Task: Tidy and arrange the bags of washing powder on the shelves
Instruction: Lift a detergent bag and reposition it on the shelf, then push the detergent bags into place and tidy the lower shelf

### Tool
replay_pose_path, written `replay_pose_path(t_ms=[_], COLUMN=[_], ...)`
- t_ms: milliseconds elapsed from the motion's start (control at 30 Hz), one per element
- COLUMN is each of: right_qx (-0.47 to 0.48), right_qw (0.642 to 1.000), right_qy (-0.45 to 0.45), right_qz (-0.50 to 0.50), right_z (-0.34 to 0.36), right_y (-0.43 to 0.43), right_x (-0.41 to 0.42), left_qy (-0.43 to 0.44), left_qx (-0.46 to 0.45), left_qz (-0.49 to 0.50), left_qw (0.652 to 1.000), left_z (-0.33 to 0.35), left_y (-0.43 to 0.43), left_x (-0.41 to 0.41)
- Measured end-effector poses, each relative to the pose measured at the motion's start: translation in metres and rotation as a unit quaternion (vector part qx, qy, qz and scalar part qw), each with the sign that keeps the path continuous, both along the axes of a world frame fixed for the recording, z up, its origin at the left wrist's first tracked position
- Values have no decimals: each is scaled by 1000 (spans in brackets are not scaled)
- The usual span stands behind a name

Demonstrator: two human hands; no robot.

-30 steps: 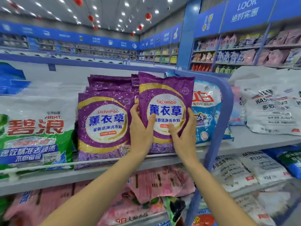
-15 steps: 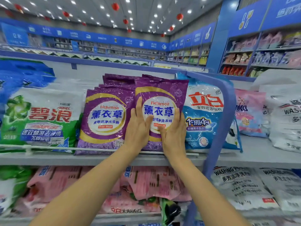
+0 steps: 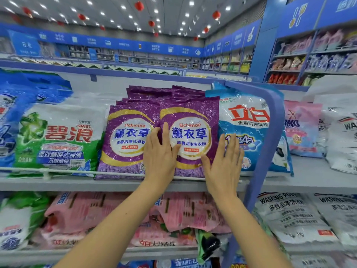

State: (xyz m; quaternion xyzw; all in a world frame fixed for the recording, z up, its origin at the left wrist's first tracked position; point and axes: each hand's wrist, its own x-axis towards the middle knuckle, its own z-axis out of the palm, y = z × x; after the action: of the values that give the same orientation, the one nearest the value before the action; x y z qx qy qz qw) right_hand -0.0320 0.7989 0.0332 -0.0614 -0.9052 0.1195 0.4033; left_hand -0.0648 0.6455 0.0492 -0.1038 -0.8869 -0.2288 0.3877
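Judging by how the bags lie, the upper shelf (image 3: pixel 100 184) looks close to done. The right purple bag (image 3: pixel 193 113) stands upright at the front of its stack, edge to edge with the left purple bag (image 3: pixel 125 140), and both sit behind the thin white rail (image 3: pixel 73 171). The left hand (image 3: pixel 160 153) lies flat across the seam between the two. The right hand (image 3: pixel 224 161) lies flat over the right purple bag's lower right corner and onto the blue-and-white bag (image 3: pixel 249 120) beside it. Neither grip closes round anything: the fingers of both hands are straight and spread, pressing rather than holding.

What seems left is below. On the lower shelf (image 3: pixel 38 254) the pink bags (image 3: pixel 92 211) slump in a loose, overlapping heap. Past the blue post (image 3: pixel 270 136), the white bags (image 3: pixel 289 217) lie tilted on one another.

All the packs are soft pillow-shaped bags of glossy plastic film, crinkled and catching the ceiling lights. The purple ones carry a round white label ringed in gold. Their fill looks loose, so they bulge in the middle and would likely sag or lean unless propped by a neighbour. The green-and-white bag (image 3: pixel 58 136) at the left is plumper and wider. The rail is a slim rod, and the shelf face is smooth and pale grey.
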Motion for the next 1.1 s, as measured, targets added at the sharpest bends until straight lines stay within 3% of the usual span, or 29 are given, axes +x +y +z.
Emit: replay_pose_path(t_ms=[100, 200, 367, 667, 767, 900, 1000, 1100], right_qx=[73, 127, 127, 116, 49, -87, -199, -284], right_qw=[992, 985, 988, 984, 982, 960, 912, 855], right_qy=[32, -33, -65, -97, -76, 40, 62, 15], right_qz=[94, 114, 64, 91, 169, 262, 354, 434], right_z=[-13, -26, -23, -25, -17, -10, -12, -22], right_y=[-5, -7, -7, -5, -4, -24, -54, -90], right_x=[13, 12, 1, 5, 12, 32, 48, 63], left_qy=[58, 21, -34, -78, -72, -42, -47, -18], left_qx=[-89, -175, -187, -175, -179, -121, -12, 93], left_qz=[-59, -58, -38, -6, 8, -4, 1, -2], left_qw=[993, 983, 981, 982, 981, 992, 999, 996], left_z=[-16, -27, -28, -27, -23, -21, -22, -31], left_y=[-1, -3, -2, 0, -12, -48, -96, -158], left_x=[11, 10, -5, 1, 10, 44, 82, 130])
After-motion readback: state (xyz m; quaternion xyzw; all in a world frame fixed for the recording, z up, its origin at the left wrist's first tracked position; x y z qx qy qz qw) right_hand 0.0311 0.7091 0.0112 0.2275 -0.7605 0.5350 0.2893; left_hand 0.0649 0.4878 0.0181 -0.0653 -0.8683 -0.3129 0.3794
